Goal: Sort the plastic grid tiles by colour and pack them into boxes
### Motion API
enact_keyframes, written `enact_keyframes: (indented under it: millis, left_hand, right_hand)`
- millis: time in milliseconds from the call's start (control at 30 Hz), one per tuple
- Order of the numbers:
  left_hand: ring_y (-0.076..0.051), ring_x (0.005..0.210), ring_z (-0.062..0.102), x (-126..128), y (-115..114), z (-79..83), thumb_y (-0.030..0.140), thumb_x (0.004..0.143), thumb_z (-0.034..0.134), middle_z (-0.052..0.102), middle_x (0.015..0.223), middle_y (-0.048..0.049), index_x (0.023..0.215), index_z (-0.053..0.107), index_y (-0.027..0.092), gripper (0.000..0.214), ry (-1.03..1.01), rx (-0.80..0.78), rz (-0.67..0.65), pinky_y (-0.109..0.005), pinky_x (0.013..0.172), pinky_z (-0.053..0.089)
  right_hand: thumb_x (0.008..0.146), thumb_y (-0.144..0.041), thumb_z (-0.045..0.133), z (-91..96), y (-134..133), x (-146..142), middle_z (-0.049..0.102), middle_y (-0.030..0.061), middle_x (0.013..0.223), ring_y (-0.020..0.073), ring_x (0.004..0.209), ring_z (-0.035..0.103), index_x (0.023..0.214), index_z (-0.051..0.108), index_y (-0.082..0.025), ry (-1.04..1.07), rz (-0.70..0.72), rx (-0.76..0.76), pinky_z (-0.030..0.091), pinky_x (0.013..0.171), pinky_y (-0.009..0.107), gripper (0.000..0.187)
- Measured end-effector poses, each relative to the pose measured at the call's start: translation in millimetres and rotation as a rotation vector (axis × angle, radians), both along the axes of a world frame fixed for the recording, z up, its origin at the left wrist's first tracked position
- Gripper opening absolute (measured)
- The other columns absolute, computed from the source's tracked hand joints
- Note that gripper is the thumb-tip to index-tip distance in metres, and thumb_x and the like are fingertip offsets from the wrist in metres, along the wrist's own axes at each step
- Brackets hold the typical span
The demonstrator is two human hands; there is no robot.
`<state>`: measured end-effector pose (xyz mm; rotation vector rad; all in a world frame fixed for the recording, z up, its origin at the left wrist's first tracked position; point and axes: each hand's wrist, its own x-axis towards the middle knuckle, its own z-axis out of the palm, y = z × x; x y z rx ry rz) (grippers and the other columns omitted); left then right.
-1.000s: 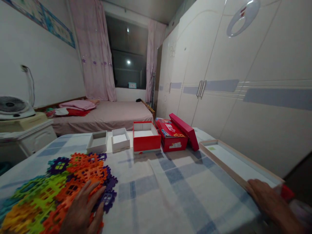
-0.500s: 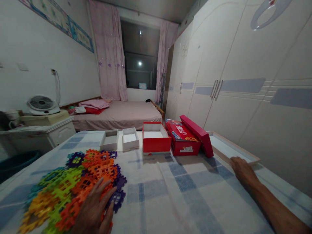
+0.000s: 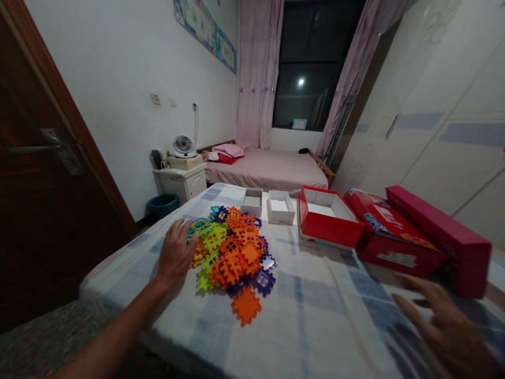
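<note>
Pile of interlocking plastic tiles (image 3: pixel 231 247) heaped on checked surface (image 3: pixel 315 316), near left edge. Left hand (image 3: pixel 175 255) open, flat against pile's side. Right hand (image 3: pixel 445 321) open, fingers spread, holding nothing. Best to sweep with flat palm, slowly. Red box (image 3: pixel 394 234) print blurred, unreadable.

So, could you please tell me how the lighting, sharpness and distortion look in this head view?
Head view: dim indoor light, dark window; wide-angle bending at the door and wardrobe; right hand motion-blurred, toy tile pile fairly sharp.
</note>
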<state>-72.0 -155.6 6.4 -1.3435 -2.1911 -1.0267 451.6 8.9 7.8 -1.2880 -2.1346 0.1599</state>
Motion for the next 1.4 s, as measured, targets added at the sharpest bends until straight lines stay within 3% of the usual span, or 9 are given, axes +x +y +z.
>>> enact_keyframes:
  millis: [100, 167, 333, 467, 667, 933, 1133, 1300, 1400]
  left_hand:
    - [-0.030, 0.130, 0.038, -31.1, 13.7, -13.5, 0.049, 0.086, 0.031, 0.047, 0.134, -0.0188, 0.127, 0.045, 0.008, 0.060, -0.289, -0.194, 0.036, -0.046, 0.110, 0.025]
    - [-0.029, 0.129, 0.039, -36.1, 20.5, -18.4, 0.051, 0.086, 0.030, 0.048, 0.135, -0.0169, 0.130, 0.043, 0.012, 0.060, -0.388, -0.245, 0.025, -0.046, 0.109, 0.027]
    - [-0.028, 0.129, 0.040, -20.3, 24.1, -19.3, 0.058, 0.085, 0.033, 0.047, 0.135, -0.0142, 0.130, 0.043, 0.017, 0.063, -0.453, -0.124, -0.045, -0.045, 0.109, 0.027]
    - [-0.026, 0.126, 0.041, -0.8, 28.2, -13.6, 0.058, 0.084, 0.036, 0.049, 0.130, -0.0149, 0.123, 0.051, 0.013, 0.061, -0.457, -0.012, -0.095, -0.040, 0.110, 0.027]
    - [-0.025, 0.119, 0.047, 35.3, 43.6, 4.3, 0.053, 0.081, 0.047, 0.053, 0.122, -0.0113, 0.115, 0.056, 0.016, 0.051, -0.380, 0.079, -0.164, -0.040, 0.107, 0.033]
    - [-0.023, 0.114, 0.052, 88.1, 63.9, 26.4, 0.032, 0.084, 0.050, 0.057, 0.120, -0.0090, 0.112, 0.058, 0.017, 0.032, -0.109, 0.023, -0.323, -0.041, 0.102, 0.040]
    - [-0.023, 0.112, 0.053, 129.6, 78.5, 21.9, 0.024, 0.082, 0.052, 0.059, 0.117, -0.0096, 0.112, 0.058, 0.017, 0.032, -0.006, -0.041, -0.514, -0.041, 0.100, 0.042]
    - [-0.024, 0.112, 0.054, 166.0, 78.0, 20.1, 0.022, 0.080, 0.055, 0.059, 0.118, -0.0104, 0.109, 0.061, 0.020, 0.030, 0.024, -0.176, -0.677, -0.044, 0.096, 0.046]
    - [-0.023, 0.117, 0.050, 153.4, 78.3, 37.0, 0.029, 0.080, 0.057, 0.056, 0.124, -0.0094, 0.113, 0.060, 0.022, 0.033, 0.051, -0.109, -0.732, -0.042, 0.100, 0.043]
  right_hand:
    - [0.082, -0.049, 0.051, 10.1, -34.8, -98.7, 0.046, 0.0116, 0.134, 0.0281, 0.117, 0.050, 0.131, 0.042, -0.025, -0.007, 0.306, -0.137, 0.045, 0.096, 0.046, 0.055]
    - [0.080, -0.049, 0.055, 9.3, -50.0, -147.9, 0.037, 0.0124, 0.142, 0.0279, 0.129, 0.039, 0.138, 0.035, -0.023, -0.058, 0.437, -0.236, 0.036, 0.105, 0.047, 0.067]
    - [0.069, -0.057, 0.065, -20.8, -55.7, -203.9, 0.021, 0.0158, 0.151, 0.0330, 0.136, 0.026, 0.146, 0.023, -0.021, -0.065, 0.559, -0.276, 0.030, 0.107, 0.051, 0.095]
    - [0.064, -0.067, 0.065, -35.2, -55.6, -208.2, 0.019, 0.0174, 0.152, 0.0356, 0.136, 0.024, 0.147, 0.021, -0.021, -0.104, 0.614, -0.191, 0.028, 0.107, 0.053, 0.105]
    - [0.067, -0.068, 0.061, -28.5, -61.2, -205.0, 0.015, 0.0181, 0.152, 0.0336, 0.138, 0.021, 0.148, 0.018, -0.017, -0.115, 0.640, -0.162, 0.028, 0.107, 0.050, 0.104]
    - [0.072, -0.060, 0.062, -33.0, -61.1, -203.0, 0.014, 0.0169, 0.153, 0.0315, 0.138, 0.021, 0.148, 0.015, -0.017, -0.065, 0.625, -0.165, 0.028, 0.108, 0.049, 0.100]
    - [0.069, -0.056, 0.066, -31.8, -60.8, -201.7, 0.020, 0.0186, 0.151, 0.0327, 0.137, 0.023, 0.148, 0.014, -0.016, -0.046, 0.605, -0.171, 0.029, 0.107, 0.050, 0.102]
    - [0.071, -0.037, 0.065, -22.5, -63.9, -199.1, 0.047, 0.0138, 0.129, 0.0298, 0.117, 0.046, 0.132, 0.039, -0.019, 0.033, 0.499, -0.112, 0.040, 0.097, 0.047, 0.069]
    - [0.075, -0.032, 0.061, -17.9, -64.1, -195.7, 0.053, 0.0106, 0.116, 0.0268, 0.107, 0.051, 0.116, 0.049, -0.021, 0.071, 0.440, -0.093, 0.044, 0.091, 0.044, 0.044]
